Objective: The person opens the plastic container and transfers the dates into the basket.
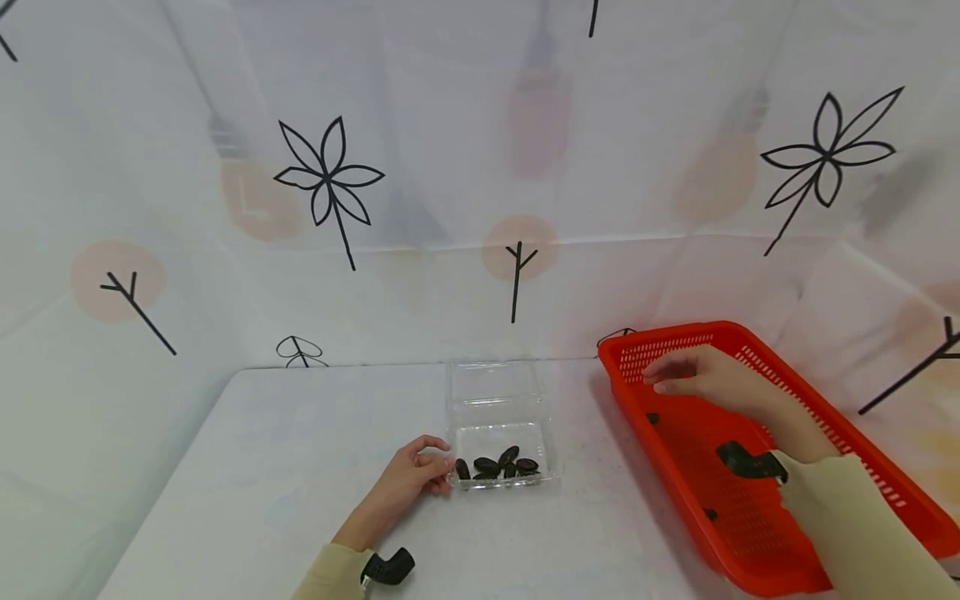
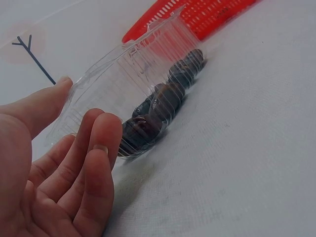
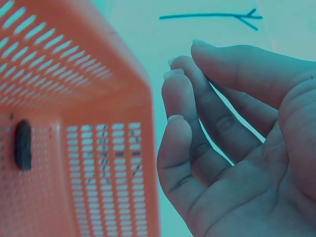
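A clear plastic clamshell box stands on the white table with its lid laid back. Several dark, glossy oval pieces resembling dates lie in its base. My left hand rests at the box's left side, its thumb and loosely bent fingers touching the plastic there. Above the far part of a red perforated basket hovers my right hand, with fingers loosely bent and nothing between them. Two dark pieces show inside the basket, one farther and one nearer; the right arm covers part of the basket.
The basket stands slantwise on the right of the table. A pale patterned cloth hangs behind and around the table. Each wrist carries a black camera piece, the left one low over the table, the right one over the basket.
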The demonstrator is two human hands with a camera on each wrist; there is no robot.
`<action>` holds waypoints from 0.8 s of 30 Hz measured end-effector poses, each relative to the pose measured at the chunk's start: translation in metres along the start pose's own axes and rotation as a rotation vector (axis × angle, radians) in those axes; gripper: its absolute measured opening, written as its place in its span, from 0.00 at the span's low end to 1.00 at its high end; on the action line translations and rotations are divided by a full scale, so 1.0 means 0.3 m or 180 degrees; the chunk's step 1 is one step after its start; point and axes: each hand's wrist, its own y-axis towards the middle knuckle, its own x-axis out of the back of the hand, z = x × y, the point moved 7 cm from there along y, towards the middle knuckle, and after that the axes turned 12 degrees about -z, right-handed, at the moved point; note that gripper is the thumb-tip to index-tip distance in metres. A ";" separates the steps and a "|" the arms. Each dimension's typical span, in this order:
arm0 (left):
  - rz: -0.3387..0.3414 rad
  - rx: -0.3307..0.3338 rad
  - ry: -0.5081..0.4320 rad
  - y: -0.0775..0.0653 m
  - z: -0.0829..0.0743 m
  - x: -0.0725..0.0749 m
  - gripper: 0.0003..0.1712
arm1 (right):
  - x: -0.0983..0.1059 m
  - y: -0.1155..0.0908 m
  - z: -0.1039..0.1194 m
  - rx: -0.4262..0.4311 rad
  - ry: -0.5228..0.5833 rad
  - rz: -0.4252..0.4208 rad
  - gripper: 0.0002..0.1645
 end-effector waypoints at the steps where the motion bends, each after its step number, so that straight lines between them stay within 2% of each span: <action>1: -0.0004 0.0003 0.0003 0.001 0.002 0.000 0.24 | -0.003 0.004 0.012 0.0042 -0.0029 -0.0024 0.18; 6: -0.0015 -0.0003 -0.0022 -0.002 -0.003 -0.005 0.24 | -0.023 0.019 0.057 0.0194 0.0002 -0.0057 0.17; 11: -0.0028 -0.0029 -0.0045 -0.007 -0.014 -0.006 0.24 | -0.067 0.044 0.077 0.0127 0.0041 0.0065 0.16; 18: -0.0008 -0.0058 -0.0031 -0.004 -0.013 -0.006 0.24 | -0.155 0.088 0.116 0.0233 -0.0121 0.0227 0.13; 24: 0.0001 -0.0109 -0.0033 -0.004 -0.010 -0.006 0.24 | -0.254 0.120 0.145 0.0257 -0.0042 0.0491 0.10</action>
